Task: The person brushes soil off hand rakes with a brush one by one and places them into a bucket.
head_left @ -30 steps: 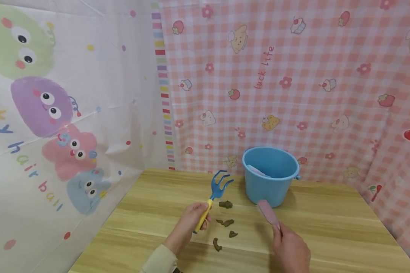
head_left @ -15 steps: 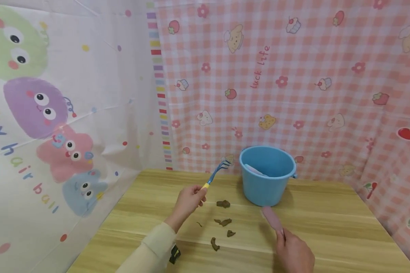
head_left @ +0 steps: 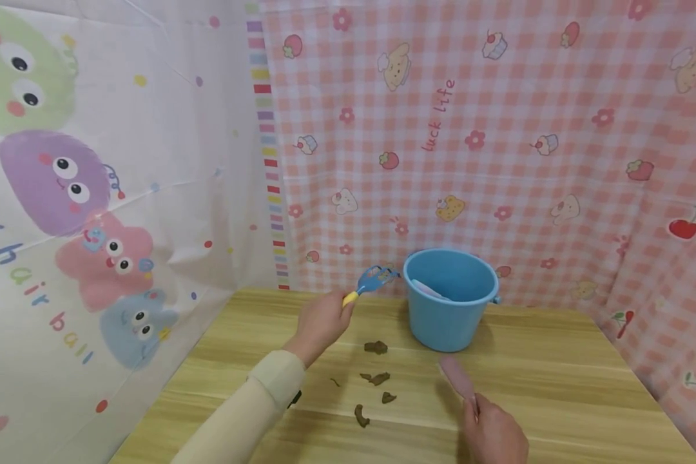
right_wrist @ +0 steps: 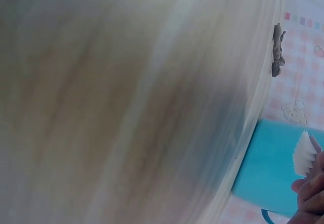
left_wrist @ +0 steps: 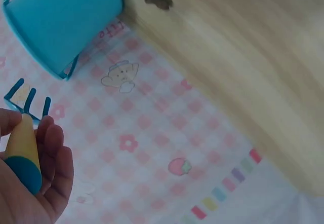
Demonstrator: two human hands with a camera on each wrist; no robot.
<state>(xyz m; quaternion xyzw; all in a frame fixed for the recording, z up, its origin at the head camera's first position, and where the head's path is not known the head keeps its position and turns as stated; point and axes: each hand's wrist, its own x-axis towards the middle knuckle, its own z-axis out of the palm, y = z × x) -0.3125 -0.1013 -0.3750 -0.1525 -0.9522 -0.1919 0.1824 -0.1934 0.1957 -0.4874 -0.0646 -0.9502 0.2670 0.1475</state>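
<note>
My left hand grips the yellow handle of a blue toy hand rake, raised over the back of the table. Its tines point right and end close to the rim of a blue bucket. In the left wrist view the fingers curl round the yellow handle. On the right, my right hand holds a pink brush in front of the bucket; white bristles show in the right wrist view. Brown clumps lie on the wood between both hands.
A pale object leans inside the bucket, mostly hidden. Smaller brown pieces and a thin strand lie nearer the front of the wooden table. A pink checked cloth hangs behind, a white printed one at left.
My left hand has moved up and away, swinging the rake's tines toward the bucket and uncovering the thin strand. My right hand and the brush have shifted only slightly.
</note>
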